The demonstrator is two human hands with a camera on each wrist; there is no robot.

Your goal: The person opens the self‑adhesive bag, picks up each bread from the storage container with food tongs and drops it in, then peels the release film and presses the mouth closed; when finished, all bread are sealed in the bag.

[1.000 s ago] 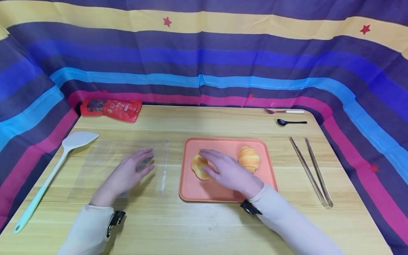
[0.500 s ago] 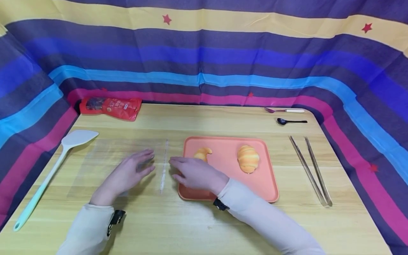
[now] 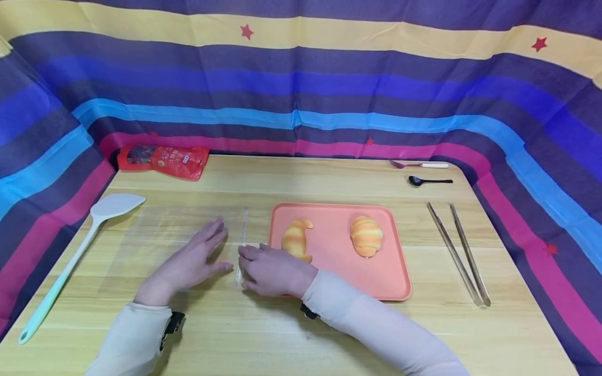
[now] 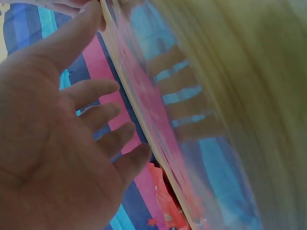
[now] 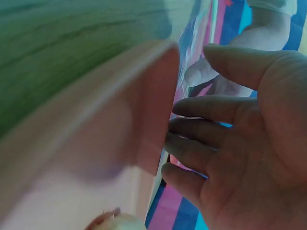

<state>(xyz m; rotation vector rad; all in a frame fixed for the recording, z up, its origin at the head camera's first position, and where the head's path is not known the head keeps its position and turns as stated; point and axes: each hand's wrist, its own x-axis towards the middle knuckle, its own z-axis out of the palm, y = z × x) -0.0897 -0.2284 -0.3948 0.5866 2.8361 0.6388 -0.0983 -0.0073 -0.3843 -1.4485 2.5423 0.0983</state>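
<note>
Lying flat on the table, a clear bag sits under the open left hand. The right hand, fingers loosely extended, rests at its sealed edge.

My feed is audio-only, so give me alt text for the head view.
Both hands, left hand and right hand, rest on a clear plastic bag lying flat on a wooden table. Beside them, an orange tray holds two croissants.
</note>
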